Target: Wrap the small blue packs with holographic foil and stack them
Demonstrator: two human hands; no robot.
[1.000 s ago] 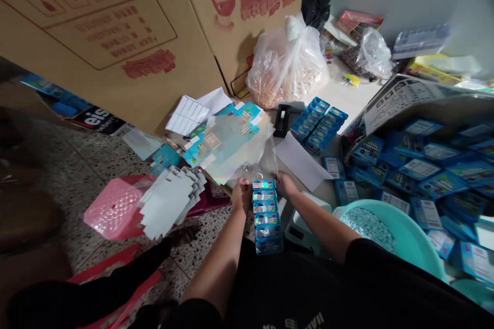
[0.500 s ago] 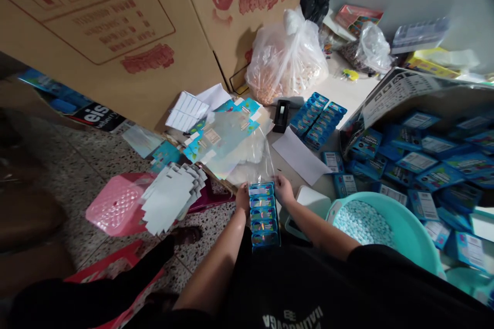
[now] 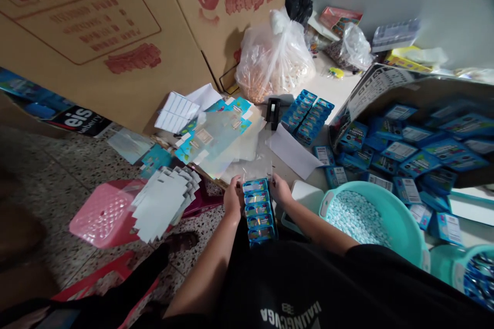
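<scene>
Between both hands: row of blue boxes (image 3: 258,209), long axis running away from the body. Left hand (image 3: 233,198) and right hand (image 3: 280,190) clamp its far end, equally near.

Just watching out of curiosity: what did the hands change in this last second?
The clear plastic film that stretched far beyond the row of small shiny blue cardboard boxes has been drawn down close to its far end. The left hand and right hand stayed clasped on the row's sides; the teal plastic basin is unmoved.
</scene>
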